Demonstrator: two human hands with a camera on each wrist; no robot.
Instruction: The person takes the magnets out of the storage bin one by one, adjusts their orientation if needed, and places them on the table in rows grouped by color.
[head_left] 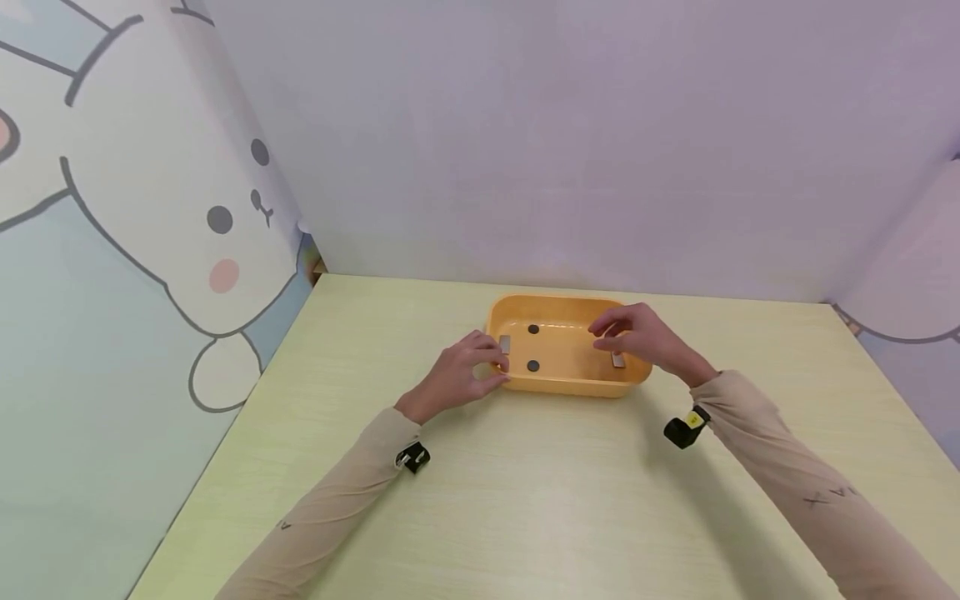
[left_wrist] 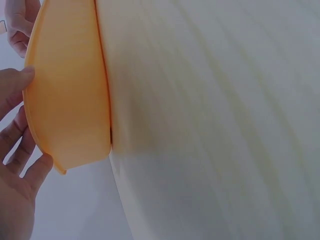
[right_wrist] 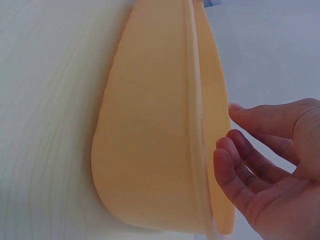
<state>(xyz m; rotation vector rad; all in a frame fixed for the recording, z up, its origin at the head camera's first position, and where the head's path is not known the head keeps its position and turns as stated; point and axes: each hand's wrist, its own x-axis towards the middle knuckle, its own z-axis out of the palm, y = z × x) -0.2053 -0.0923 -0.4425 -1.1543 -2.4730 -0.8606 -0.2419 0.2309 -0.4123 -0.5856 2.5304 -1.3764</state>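
Note:
An orange plastic tub [head_left: 562, 388] with rounded corners sits on the table near the back wall. My left hand [head_left: 453, 373] holds its left end. In the left wrist view the thumb overlaps the outer wall while some fingertips pass behind the rim. Over the tub's right end hovers my right hand [head_left: 637, 335], its fingers loosely bent and nothing between thumb and fingertips. Two dark round spots [head_left: 533, 366] show on the tub's floor. A grey rectangle [head_left: 505, 344] lies at the left end, and a pale rectangle [head_left: 617, 360] at the right, partly covered by my right hand.
The pale wooden table [head_left: 525, 500] spreads out in front of the tub. Close behind stands a plain light wall [head_left: 562, 167]. A wall with a cartoon rabbit [head_left: 150, 167] borders the left side. Each wrist carries a small black camera [head_left: 684, 429].

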